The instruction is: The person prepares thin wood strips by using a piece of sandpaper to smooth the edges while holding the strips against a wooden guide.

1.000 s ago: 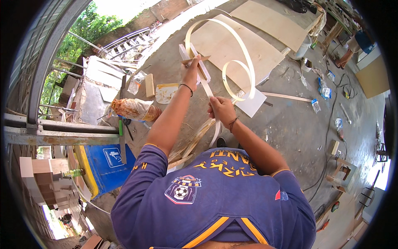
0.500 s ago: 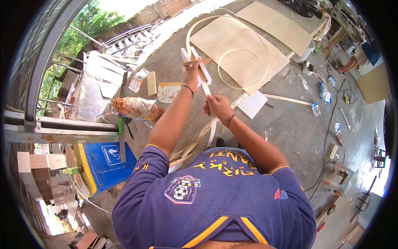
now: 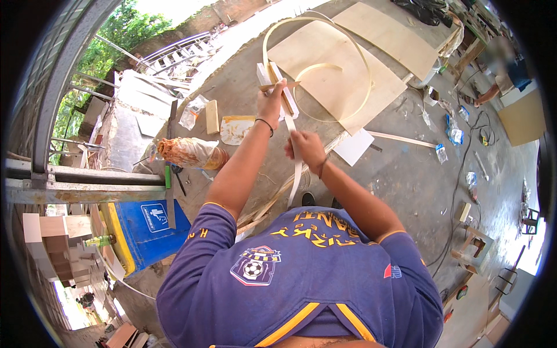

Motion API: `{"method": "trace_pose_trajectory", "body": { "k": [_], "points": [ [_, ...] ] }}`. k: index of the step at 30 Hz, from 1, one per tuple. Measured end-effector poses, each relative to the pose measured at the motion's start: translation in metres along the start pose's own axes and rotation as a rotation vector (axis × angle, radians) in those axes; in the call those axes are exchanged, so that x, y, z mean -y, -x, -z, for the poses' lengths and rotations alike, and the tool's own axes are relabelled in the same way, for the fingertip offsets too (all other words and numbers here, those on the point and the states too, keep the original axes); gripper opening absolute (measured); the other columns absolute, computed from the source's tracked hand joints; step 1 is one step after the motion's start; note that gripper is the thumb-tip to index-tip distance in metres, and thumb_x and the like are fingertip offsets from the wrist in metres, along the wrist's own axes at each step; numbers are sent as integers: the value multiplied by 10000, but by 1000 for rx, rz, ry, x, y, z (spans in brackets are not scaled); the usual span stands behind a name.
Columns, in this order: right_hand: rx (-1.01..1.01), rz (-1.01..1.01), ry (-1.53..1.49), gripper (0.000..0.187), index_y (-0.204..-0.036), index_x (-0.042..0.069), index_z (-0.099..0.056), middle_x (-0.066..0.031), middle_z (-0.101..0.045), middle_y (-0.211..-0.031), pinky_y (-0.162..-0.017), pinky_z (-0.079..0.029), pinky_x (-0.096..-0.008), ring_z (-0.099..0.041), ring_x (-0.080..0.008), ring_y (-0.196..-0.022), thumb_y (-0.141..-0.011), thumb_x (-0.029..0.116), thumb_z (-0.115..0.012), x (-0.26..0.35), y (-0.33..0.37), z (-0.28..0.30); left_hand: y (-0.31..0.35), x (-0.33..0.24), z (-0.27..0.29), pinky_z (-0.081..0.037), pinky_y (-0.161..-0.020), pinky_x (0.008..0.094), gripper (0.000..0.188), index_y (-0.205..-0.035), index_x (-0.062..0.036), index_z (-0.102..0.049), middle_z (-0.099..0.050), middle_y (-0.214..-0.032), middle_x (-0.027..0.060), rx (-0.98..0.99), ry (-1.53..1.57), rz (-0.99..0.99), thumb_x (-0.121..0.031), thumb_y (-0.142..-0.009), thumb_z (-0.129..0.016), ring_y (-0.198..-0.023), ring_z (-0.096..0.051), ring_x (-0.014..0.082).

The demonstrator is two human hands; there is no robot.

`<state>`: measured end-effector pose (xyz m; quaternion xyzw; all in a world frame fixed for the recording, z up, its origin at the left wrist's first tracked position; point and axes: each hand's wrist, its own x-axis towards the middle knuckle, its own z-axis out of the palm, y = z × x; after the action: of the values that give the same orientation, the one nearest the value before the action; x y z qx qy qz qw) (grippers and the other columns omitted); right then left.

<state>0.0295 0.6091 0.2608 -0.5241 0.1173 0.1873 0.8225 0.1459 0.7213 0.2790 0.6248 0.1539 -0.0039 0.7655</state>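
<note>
Fingers: left hand (image 3: 270, 105) clasps the pale block (image 3: 292, 104); right hand (image 3: 307, 149) curls round the pale flexible strip (image 3: 290, 123).
Strip: stretched between both hands, running by the block, looping above the plywood sheet (image 3: 331, 51).
Kink or split: possible if pulled askew.
Snag: could come from tugging low.

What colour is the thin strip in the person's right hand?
The thin strip is pale cream, best seen in the head view.
</note>
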Motion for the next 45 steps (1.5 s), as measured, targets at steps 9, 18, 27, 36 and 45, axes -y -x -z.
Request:
{"method": "trace_pose_trajectory", "body": {
  "k": [9, 18, 27, 36, 45],
  "points": [
    [-54, -46, -21, 298, -825, -14, -572, -75, -579, -658, -483, -465, -272, -564, -151, -524, -933, 252, -496, 3, -14, 2, 27, 8, -11, -482, -717, 311, 644, -1076, 42, -485, -563, -1002, 137, -17, -248, -74, -388, -685, -763, -853, -574, 179],
    [-5, 16, -59, 299, -807, 3, -565, -89, -621, -688, -508, -482, -265, -618, -156, -568, -942, 246, -453, -33, 22, -9, -4, 3, 10, -492, -637, 311, 486, -1031, -11, -506, -571, -898, 75, 130, -94, -35, -347, -754, -722, -742, -583, 156],
    [-12, 54, -56, 308, -835, -31, -563, -89, -605, -679, -518, -486, -277, -613, -165, -577, -946, 242, -475, 14, 6, -7, 19, 7, 0, -476, -633, 293, 485, -1010, 1, -518, -580, -878, 66, 135, -181, 28, -353, -746, -718, -750, -567, 140],
    [40, 58, -56, 299, -835, -21, -573, -112, -634, -712, -565, -511, -279, -647, -176, -623, -953, 233, -470, -9, 28, -9, 43, -17, -5, -534, -546, 305, 404, -975, -22, -552, -588, -819, 70, 245, -120, 28, -402, -845, -599, -677, -645, 191],
    [93, 97, 19, 351, -833, -66, -584, -133, -648, -702, -606, -537, -287, -662, -187, -630, -960, 218, -423, -49, 51, -1, 48, -10, 3, -540, -563, 310, 446, -1028, -20, -540, -583, -829, 70, 259, -135, 3, -423, -847, -599, -705, -655, 208]
  ]
}}
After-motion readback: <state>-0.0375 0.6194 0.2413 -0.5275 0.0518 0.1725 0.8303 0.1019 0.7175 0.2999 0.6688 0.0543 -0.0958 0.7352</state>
